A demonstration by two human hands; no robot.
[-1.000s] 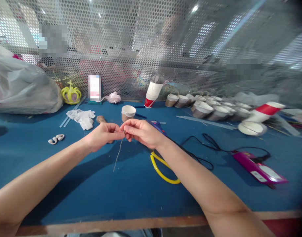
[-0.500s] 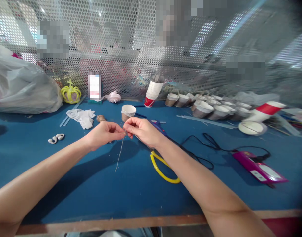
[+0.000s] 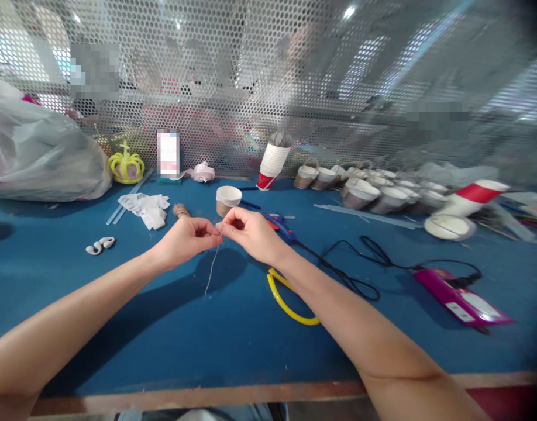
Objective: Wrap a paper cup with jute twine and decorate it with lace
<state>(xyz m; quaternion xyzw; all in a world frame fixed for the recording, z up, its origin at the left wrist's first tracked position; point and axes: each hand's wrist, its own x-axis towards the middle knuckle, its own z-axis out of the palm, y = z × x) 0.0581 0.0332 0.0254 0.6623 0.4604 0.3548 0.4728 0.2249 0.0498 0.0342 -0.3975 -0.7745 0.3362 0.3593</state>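
Note:
My left hand (image 3: 185,240) and my right hand (image 3: 248,232) meet fingertip to fingertip above the blue table, both closed in a pinch on a thin length of twine (image 3: 212,270). One end of it dangles below the fingers; the part between the fingertips is mostly hidden. Just behind my hands stands a small paper cup (image 3: 228,200) with a brown wrapped lower part and a white rim. A ball of brown twine (image 3: 181,210) lies behind my left hand. Beyond my right hand is a blue glue gun (image 3: 282,227), partly covered by it. Yellow-handled scissors (image 3: 290,307) lie under my right forearm.
Wrapped cups (image 3: 360,193) crowd the back right, near a tipped cup stack (image 3: 479,196). An upright paper cup stack (image 3: 274,164) leans at the back. A purple power strip (image 3: 464,298) with black cable lies right. White earbuds (image 3: 100,245), crumpled tissue (image 3: 145,209) and a plastic bag (image 3: 44,152) are left.
The dangling twine end has risen slightly and hangs shorter below my fingers. My fingertips have shifted a little on the twine, still pinched together. Other things on the table stay put.

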